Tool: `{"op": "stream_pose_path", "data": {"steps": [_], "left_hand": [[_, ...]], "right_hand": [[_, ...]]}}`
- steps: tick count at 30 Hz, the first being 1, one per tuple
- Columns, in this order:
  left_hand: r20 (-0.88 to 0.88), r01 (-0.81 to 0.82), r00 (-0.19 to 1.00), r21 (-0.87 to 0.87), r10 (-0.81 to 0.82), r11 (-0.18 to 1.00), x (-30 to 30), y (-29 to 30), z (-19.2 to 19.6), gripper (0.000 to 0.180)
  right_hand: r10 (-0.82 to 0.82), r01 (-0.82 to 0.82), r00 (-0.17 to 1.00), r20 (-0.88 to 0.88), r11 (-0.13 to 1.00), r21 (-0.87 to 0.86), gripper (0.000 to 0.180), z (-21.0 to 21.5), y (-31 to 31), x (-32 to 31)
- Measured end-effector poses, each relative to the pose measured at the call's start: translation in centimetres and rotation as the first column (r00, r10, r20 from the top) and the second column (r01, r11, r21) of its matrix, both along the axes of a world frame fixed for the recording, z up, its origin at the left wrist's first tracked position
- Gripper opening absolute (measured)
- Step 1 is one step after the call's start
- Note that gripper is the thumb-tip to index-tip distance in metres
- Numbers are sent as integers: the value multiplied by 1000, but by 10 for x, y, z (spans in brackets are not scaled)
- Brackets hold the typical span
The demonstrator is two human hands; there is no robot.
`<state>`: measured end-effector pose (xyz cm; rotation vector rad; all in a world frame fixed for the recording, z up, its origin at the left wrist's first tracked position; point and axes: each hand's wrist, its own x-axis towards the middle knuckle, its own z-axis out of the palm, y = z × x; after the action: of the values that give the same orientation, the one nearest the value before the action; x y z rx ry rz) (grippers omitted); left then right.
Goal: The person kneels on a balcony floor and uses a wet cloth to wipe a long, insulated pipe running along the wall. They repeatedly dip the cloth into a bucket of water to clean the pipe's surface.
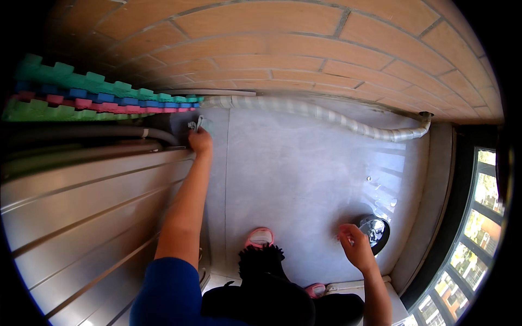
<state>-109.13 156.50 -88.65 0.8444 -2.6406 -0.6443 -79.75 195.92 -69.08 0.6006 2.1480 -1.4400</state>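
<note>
Smooth grey floor [293, 168] meets a tan brick wall [304, 32]. The left hand [200, 140] pinches a crumpled pale-green cloth [204, 124], partly hidden, near multicoloured foam mats [109, 89]; the right hand [356, 245] curls beside a round black bucket [386, 232], its hold too blurred to tell.

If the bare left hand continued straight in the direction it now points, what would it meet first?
The left hand, holding a crumpled pale grey cloth, would probably meet the long, whitish ribbed hose near the brick wall first, though depth is unclear.
</note>
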Motion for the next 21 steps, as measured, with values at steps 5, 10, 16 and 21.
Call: {"op": "stream_pose_path", "data": {"steps": [5, 10, 16, 21], "left_hand": [[-34, -281, 959, 17, 282, 959, -58, 7, 19, 22], [445, 175, 891, -521, 91, 835, -40, -22, -2, 25], [471, 254, 882, -468, -4, 846, -30, 4, 23, 26], [301, 8, 949, -335, 99, 942, -48, -12, -4, 18]], "right_hand": [[-7, 6, 999, 44, 1000, 23, 16, 8, 2, 13], [48, -49, 998, 43, 999, 22, 15, 13, 5, 21], [74, -75, 996, 50, 997, 32, 16, 19, 5, 18], [37, -37, 998, 53, 999, -2, 14, 17, 0, 16]]}}
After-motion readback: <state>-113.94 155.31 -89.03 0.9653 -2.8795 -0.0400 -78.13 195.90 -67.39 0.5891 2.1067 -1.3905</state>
